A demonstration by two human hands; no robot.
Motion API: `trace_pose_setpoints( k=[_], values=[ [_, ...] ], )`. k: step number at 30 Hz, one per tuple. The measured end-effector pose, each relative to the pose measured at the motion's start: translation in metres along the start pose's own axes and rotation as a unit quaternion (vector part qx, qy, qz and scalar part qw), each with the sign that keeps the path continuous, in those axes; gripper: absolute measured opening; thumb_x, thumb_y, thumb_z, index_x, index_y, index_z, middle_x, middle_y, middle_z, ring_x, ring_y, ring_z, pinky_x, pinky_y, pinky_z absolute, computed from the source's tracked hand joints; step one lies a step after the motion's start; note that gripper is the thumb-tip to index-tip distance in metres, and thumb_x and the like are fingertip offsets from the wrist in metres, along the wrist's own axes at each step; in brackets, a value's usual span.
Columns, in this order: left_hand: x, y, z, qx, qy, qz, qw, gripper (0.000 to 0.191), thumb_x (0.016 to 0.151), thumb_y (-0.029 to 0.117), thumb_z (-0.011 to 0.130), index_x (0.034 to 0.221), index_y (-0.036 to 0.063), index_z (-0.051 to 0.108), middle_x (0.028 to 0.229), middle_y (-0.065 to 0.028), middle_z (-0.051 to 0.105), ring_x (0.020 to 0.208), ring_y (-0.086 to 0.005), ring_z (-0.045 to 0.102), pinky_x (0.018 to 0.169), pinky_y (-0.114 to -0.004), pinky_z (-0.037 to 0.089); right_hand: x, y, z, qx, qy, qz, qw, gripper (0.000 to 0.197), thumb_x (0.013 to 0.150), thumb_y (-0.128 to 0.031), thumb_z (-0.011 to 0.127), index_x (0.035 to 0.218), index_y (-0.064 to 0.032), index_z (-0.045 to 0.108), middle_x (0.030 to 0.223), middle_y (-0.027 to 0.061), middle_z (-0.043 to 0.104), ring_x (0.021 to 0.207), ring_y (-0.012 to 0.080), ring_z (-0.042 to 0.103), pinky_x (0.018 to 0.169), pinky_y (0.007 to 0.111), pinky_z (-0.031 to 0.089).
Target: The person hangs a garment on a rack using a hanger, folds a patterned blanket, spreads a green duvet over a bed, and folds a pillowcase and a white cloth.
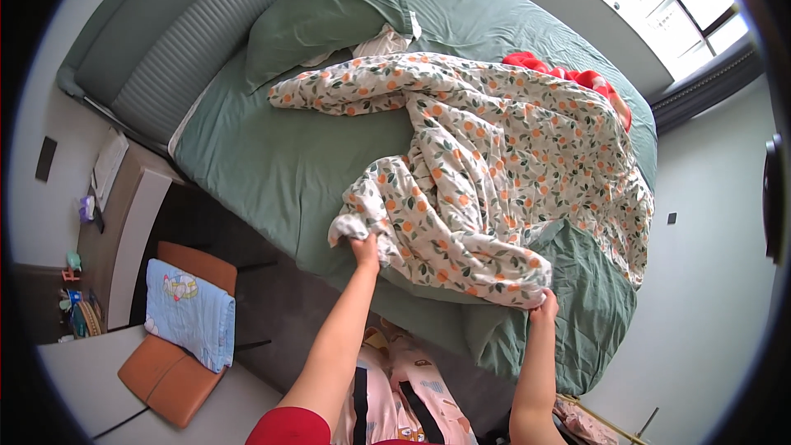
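A white quilt with an orange-fruit and leaf print (494,167) lies rumpled across a bed with a green fitted sheet (296,154). My left hand (366,252) grips its near left corner, which is bunched up and slightly blurred. Farther right, my right hand (544,307) pinches the quilt's near edge by the bedside. The quilt's green underside (587,296) shows folded out past my right hand and hangs over the foot of the bed. A green pillow (334,9) rests against the ribbed grey headboard (204,31). The fingertips of both hands are partly hidden in the fabric.
A brown chair (167,377) with a folded light-blue blanket (188,315) stands at the lower left, near a desk (145,216). Red patterned fabric (581,77) lies beyond the quilt. A windowsill (609,18) runs along the far side. Clothing on a rack (584,423) is low at right.
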State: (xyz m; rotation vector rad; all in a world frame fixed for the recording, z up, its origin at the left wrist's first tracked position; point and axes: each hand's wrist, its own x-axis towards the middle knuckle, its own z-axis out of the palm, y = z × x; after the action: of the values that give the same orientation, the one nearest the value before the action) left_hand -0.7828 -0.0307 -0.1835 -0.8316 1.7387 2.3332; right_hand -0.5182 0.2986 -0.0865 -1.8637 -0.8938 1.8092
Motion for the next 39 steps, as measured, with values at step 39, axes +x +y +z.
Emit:
trace_pose_setpoints(
  k=[39],
  values=[
    [0.096, 0.459, -0.099, -0.136, -0.151, 0.209, 0.956, 0.037, 0.069, -0.003, 0.039, 0.106, -0.0017, 0.044, 0.099, -0.0136, 0.052, 0.074, -0.0247, 0.058, 0.06, -0.032, 0.051, -0.309, 0.044, 0.351, -0.154, -0.462, -0.117, 0.865, 0.044, 0.07, -0.016, 0.051, 0.112, -0.0016, 0.048, 0.109, 0.0116, 0.051, 0.098, 0.0187, 0.049, 0.083, 0.028, 0.039]
  ],
)
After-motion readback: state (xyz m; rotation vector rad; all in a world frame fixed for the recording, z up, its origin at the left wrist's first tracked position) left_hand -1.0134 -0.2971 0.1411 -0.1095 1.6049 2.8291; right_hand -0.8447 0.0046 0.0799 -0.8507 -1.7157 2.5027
